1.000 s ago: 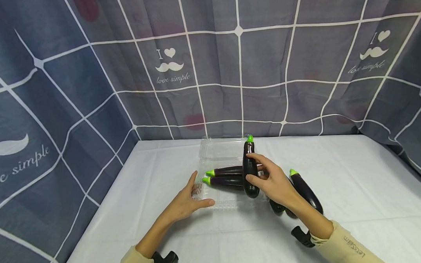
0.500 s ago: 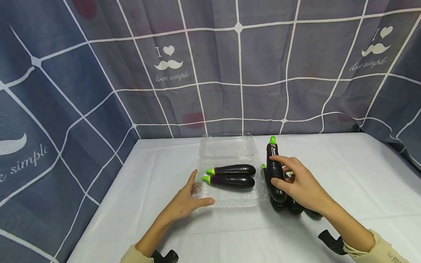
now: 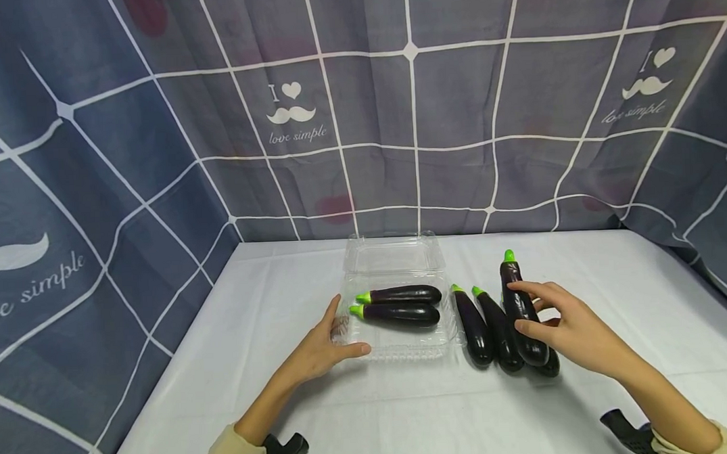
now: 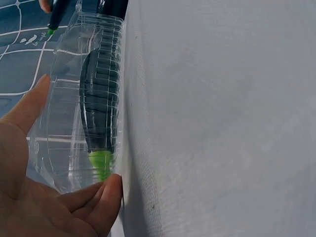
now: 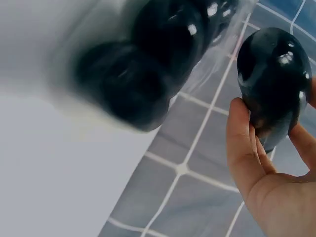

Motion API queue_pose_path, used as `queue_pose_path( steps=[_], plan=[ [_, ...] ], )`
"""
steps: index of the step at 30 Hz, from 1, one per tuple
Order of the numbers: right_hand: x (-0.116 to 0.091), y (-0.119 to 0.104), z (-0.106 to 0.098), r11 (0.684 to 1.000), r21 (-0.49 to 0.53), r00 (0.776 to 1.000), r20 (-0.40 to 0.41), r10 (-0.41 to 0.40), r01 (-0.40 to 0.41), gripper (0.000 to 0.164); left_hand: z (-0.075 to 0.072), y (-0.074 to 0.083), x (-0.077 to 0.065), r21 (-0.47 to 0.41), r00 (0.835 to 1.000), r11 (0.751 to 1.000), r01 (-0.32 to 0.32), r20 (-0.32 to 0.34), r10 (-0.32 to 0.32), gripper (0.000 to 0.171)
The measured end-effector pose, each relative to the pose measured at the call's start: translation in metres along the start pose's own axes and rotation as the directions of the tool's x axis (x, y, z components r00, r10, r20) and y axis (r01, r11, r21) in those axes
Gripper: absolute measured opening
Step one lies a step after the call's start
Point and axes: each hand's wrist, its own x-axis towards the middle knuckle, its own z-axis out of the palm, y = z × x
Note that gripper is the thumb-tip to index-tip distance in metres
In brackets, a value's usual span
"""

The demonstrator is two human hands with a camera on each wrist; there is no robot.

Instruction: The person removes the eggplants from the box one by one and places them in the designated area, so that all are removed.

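Observation:
My right hand (image 3: 578,326) pinches a dark purple eggplant (image 3: 522,315) with a bright green stem end. In the right wrist view that eggplant (image 5: 274,74) shows end-on between thumb and fingers. It overlaps another eggplant (image 3: 550,364) on the table, mostly hidden behind it. To its left lie two more eggplants, one (image 3: 498,329) beside the other (image 3: 474,327). My left hand (image 3: 320,351) rests at the left side of a clear plastic clamshell box (image 3: 405,350), thumb and fingers spread around its near corner. Inside the box two eggplants lie side by side, one (image 3: 406,294) behind the other (image 3: 402,314).
The box's clear lid (image 3: 394,255) is folded back toward the rear of the table. White cloth (image 3: 372,423) covers the tabletop. A grey-blue checked curtain (image 3: 371,118) hangs behind and along both sides. A black wrist mount (image 3: 286,452) sits on the left wrist.
My right hand has carried the eggplant rightward, from over the box to above the eggplants beside it. The left hand and the box have stayed in place.

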Motion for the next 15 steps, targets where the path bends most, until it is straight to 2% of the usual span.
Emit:
queue_pose_path(
  steps=[10,15],
  plan=[
    [-0.013,0.038,-0.023,0.989,-0.087,0.989,0.083,0.125,-0.117,0.057,0.002,0.0,0.002,0.011,1.0,1.0,-0.001,0.005,0.001,0.117],
    [-0.014,0.058,-0.024,0.985,-0.071,0.975,0.144,0.168,-0.159,0.058,0.001,-0.001,0.002,0.012,1.0,1.0,0.006,0.0,-0.006,0.117]
  ],
)
